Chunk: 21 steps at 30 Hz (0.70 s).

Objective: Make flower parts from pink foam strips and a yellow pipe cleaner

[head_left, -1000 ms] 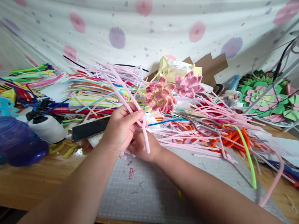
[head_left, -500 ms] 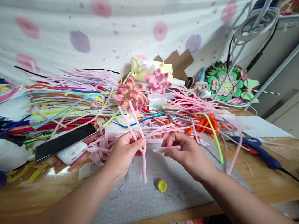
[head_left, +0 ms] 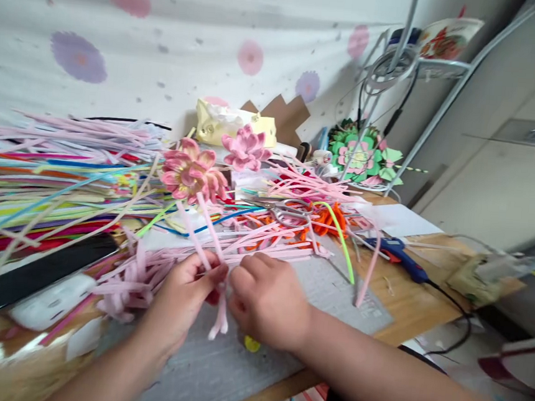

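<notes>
Crossed pink pipe cleaners (head_left: 212, 236) are pinched between the thumb and fingers of my left hand (head_left: 189, 293); their long ends point up and their short ends hang below. My right hand (head_left: 270, 300) is a closed fist beside them, close to my left fingertips. The pink pipe cleaner piece it held a moment ago is now hidden behind its fingers. A yellow coiled disc (head_left: 252, 344) lies on the grey cutting mat (head_left: 177, 373), partly covered by my right hand. Folded pink pipe cleaners (head_left: 132, 279) lie left of my hands.
Two pink flowers (head_left: 194, 170) stand behind my hands. Scissors (head_left: 289, 212) lie among loose pipe cleaners. A blue glue gun (head_left: 400, 259) with a black cord rests at the right. Colourful pipe cleaners (head_left: 53, 188), a black phone (head_left: 31, 279) and a white device (head_left: 52, 300) are at the left.
My right hand has moved left against the pipe cleaners and turned its back to me, hiding the piece in its fingers. The view has swung right.
</notes>
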{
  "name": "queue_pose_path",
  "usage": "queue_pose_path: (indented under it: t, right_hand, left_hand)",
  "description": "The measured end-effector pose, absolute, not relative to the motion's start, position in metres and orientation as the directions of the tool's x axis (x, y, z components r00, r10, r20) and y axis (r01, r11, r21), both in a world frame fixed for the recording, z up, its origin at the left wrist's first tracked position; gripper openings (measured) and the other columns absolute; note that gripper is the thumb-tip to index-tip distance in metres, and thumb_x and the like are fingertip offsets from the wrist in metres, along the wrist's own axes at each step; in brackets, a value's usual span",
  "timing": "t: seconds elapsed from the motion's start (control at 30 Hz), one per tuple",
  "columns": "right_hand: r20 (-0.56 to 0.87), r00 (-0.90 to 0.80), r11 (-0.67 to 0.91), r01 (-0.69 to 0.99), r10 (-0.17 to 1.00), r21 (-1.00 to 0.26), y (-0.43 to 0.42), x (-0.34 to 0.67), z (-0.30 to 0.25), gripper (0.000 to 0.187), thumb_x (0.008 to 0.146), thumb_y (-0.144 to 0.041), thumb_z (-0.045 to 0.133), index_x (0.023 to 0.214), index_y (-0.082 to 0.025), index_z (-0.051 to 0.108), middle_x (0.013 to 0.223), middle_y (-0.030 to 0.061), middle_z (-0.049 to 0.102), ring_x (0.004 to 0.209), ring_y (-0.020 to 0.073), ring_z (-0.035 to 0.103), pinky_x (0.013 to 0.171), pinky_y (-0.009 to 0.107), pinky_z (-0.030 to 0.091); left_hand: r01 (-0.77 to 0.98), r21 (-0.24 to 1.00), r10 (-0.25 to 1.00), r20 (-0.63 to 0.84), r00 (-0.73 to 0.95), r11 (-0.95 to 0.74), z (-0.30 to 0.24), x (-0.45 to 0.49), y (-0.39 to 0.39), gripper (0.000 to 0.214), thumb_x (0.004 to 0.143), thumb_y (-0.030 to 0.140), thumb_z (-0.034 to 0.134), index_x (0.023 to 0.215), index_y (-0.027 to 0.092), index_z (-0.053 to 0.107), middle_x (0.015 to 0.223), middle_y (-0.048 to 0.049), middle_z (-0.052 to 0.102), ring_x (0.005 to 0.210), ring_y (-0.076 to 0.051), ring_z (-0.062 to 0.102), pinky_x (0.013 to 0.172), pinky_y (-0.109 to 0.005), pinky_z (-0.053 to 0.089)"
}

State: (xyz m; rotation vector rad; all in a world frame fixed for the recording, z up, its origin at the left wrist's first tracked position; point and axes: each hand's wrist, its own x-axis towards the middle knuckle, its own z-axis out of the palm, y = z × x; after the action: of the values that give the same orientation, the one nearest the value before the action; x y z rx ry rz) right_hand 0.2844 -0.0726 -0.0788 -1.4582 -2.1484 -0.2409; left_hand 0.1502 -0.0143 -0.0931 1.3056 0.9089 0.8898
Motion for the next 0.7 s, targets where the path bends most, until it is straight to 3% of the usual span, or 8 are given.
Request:
queue_pose_path:
  t: [0.1,0.3,0.37,0.47,0.57,0.6,0.63,0.7]
  right_hand:
    - [0.448,-0.236,0.318,0.941,0.862,-0.117,-0.070,0.280,-0.075,0.009,0.076,-0.022,0.050,0.082,-0.017,0.055,0.077,0.0064,0.058,0.069,0.0212,0.052,0.056,0.030,0.038]
    - [0.446,-0.008,0.337,0.668,0.895,-0.663,-0.067,0.275,-0.084,0.014,0.069,-0.017,0.061,0.074,-0.019,0.049,0.082,0.0010,0.057,0.075,0.0128,0.055,0.067,0.021,0.044]
    - [0.420,0.033,0.323,0.585,0.907,-0.744,-0.069,0.272,-0.087,0.016,0.071,-0.017,0.061,0.070,-0.019,0.045,0.074,-0.0015,0.057,0.068,0.0107,0.055,0.063,0.019,0.044]
    - [0.380,-0.134,0.375,0.630,0.915,-0.680,-0.076,0.284,-0.081,0.012,0.072,-0.019,0.061,0.078,-0.019,0.051,0.076,-0.0010,0.060,0.067,0.0112,0.056,0.063,0.019,0.045]
    - [0.262,-0.370,0.453,0.752,0.891,-0.479,-0.086,0.337,-0.064,0.029,0.073,-0.029,0.065,0.099,-0.021,0.058,0.099,0.0023,0.063,0.091,0.0149,0.058,0.080,0.022,0.043]
    - [0.209,-0.220,0.290,0.865,0.953,-0.410,-0.088,0.365,-0.058,0.025,0.078,-0.029,0.061,0.103,-0.024,0.059,0.104,0.0007,0.063,0.096,0.0138,0.057,0.084,0.021,0.041]
    - [0.172,0.088,-0.028,0.946,0.981,-0.324,-0.089,0.396,-0.054,0.021,0.082,-0.028,0.055,0.102,-0.027,0.060,0.106,-0.0014,0.063,0.098,0.0128,0.056,0.085,0.021,0.040]
    - [0.146,0.373,-0.332,0.911,0.916,-0.246,-0.089,0.460,-0.049,0.026,0.090,-0.024,0.040,0.105,-0.016,0.060,0.110,0.0113,0.061,0.100,0.0218,0.056,0.086,0.033,0.040]
  left_hand:
    - [0.025,0.999,0.930,-0.039,0.366,0.032,-0.093,0.151,-0.012,0.021,0.061,0.025,0.072,0.077,0.017,0.061,0.054,0.0052,0.053,0.049,-0.010,0.046,0.045,-0.019,0.036]
    - [-0.090,0.991,0.908,-0.055,0.416,0.101,-0.095,0.146,-0.011,0.024,0.067,0.029,0.069,0.087,0.019,0.061,0.077,0.0014,0.064,0.067,-0.012,0.055,0.062,-0.021,0.045]
    - [-0.140,0.981,0.882,-0.053,0.468,0.133,-0.095,0.145,-0.013,0.022,0.070,0.030,0.067,0.089,0.020,0.060,0.082,0.0012,0.064,0.072,-0.012,0.056,0.069,-0.022,0.045]
    - [-0.136,0.975,0.866,-0.086,0.493,0.174,-0.090,0.146,-0.016,0.023,0.071,0.032,0.067,0.088,0.021,0.058,0.076,0.0031,0.063,0.067,-0.012,0.055,0.066,-0.023,0.045]
    - [-0.075,0.986,0.902,-0.105,0.418,0.149,-0.083,0.147,-0.015,0.021,0.069,0.036,0.067,0.076,0.020,0.057,0.066,0.0052,0.061,0.054,-0.009,0.051,0.055,-0.020,0.041]
    - [-0.055,0.988,0.911,-0.108,0.399,0.142,-0.082,0.147,-0.014,0.022,0.067,0.038,0.068,0.072,0.019,0.056,0.065,0.0055,0.061,0.052,-0.009,0.050,0.052,-0.020,0.040]
    - [-0.036,0.990,0.913,-0.115,0.391,0.140,-0.081,0.147,-0.013,0.024,0.066,0.039,0.068,0.070,0.019,0.056,0.065,0.0056,0.061,0.051,-0.009,0.049,0.051,-0.020,0.039]
    - [-0.002,0.989,0.902,-0.132,0.411,0.145,-0.082,0.147,-0.010,0.026,0.065,0.042,0.069,0.069,0.020,0.056,0.066,0.0056,0.061,0.051,-0.010,0.050,0.050,-0.021,0.039]
